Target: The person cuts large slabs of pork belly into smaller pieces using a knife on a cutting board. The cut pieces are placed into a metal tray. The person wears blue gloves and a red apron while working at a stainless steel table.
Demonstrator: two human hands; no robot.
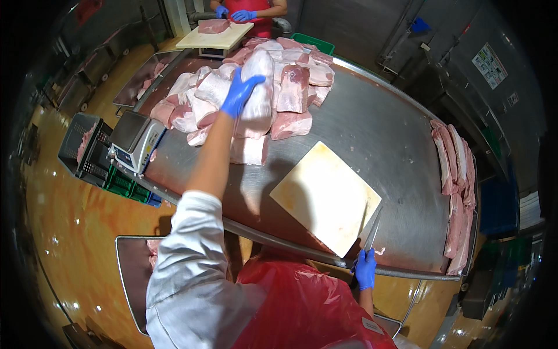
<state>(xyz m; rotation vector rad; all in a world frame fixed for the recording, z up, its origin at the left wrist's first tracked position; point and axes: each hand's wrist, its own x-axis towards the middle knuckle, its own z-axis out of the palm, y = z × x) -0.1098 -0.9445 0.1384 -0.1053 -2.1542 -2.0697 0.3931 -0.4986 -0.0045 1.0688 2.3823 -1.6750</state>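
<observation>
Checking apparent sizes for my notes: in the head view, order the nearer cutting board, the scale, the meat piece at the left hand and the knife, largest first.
1. Nearer cutting board
2. Scale and meat piece: too alike to rank
3. Knife, partly hidden by the right hand

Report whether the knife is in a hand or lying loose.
In hand: the right hand closes round the handle end of the knife, its blade pointing forward beside the board. Whether the blade touches the table, I cannot tell.
</observation>
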